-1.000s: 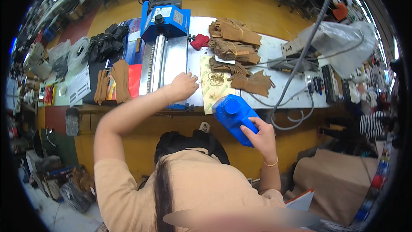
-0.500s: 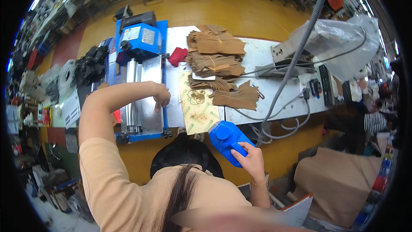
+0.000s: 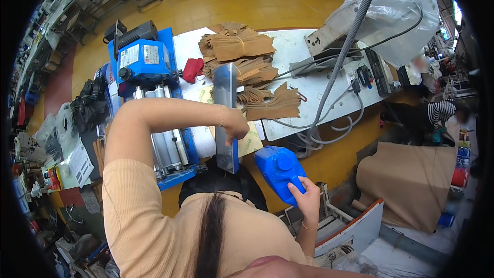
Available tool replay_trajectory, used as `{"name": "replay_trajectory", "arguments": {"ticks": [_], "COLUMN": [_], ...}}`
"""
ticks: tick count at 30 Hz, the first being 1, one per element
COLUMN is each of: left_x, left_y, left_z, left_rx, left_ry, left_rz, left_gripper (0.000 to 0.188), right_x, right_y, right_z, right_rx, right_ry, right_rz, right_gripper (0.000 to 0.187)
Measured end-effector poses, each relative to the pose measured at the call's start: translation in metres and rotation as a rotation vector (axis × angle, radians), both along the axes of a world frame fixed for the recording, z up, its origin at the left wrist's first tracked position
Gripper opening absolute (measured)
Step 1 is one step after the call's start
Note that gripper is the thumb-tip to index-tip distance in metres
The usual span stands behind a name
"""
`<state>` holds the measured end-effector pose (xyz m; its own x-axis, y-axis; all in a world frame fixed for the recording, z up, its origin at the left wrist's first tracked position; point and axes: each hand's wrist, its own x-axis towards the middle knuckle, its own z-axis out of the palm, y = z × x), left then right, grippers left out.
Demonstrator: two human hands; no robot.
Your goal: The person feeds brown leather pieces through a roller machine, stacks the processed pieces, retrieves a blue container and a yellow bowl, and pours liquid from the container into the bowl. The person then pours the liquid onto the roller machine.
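My left hand (image 3: 235,125) is closed on a long shallow metal tray (image 3: 225,92) with a blue edge. The tray is tipped up on its side over the table's front edge, left of the jug. Low in front of me, my right hand (image 3: 307,198) grips a blue plastic jug (image 3: 275,167) by its handle; a round blue cap sits on its top. Under my left forearm is a blue machine (image 3: 146,57) with bare metal rollers (image 3: 172,150). My forearm hides part of the rollers.
Bundles of brown cut strips (image 3: 244,46) lie on the white table (image 3: 321,121), beside a red cloth (image 3: 192,70). A grey flexible conduit (image 3: 346,54) hangs across the right side. Brown sheet material (image 3: 406,185) drapes at the right. A person in stripes (image 3: 441,112) is farther right.
My left hand has lifted the metal tray off the machine and moved right with it, uncovering the rollers. The jug stays in my right hand, slightly turned.
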<state>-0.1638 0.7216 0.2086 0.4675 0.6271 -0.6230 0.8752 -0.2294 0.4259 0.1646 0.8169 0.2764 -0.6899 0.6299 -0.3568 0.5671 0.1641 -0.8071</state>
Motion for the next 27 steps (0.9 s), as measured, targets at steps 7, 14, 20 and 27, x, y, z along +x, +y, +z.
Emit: {"name": "replay_trajectory", "arguments": {"ticks": [7, 14, 20, 27], "left_x": [0.027, 0.038, 0.045, 0.023], "left_y": [0.074, 0.213, 0.23, 0.146], "left_z": [0.016, -0.138, -0.139, -0.075], "left_rx": [0.045, 0.432, 0.324, 0.374], "left_ry": [0.156, 0.398, 0.584, 0.273], "left_rz": [-0.077, 0.305, 0.28, 0.712], "left_gripper": [0.04, 0.055, 0.05, 0.038], "right_x": [0.027, 0.055, 0.071, 0.054], "right_y": [-0.017, -0.022, -0.015, -0.001], "right_z": [0.002, 0.001, 0.003, 0.006], "right_rx": [-0.077, -0.024, -0.05, -0.03], "right_ry": [0.033, -0.159, -0.188, -0.147], "right_rz": [-0.219, -0.25, -0.246, -0.035], "right_gripper": [0.024, 0.022, 0.019, 0.026]}}
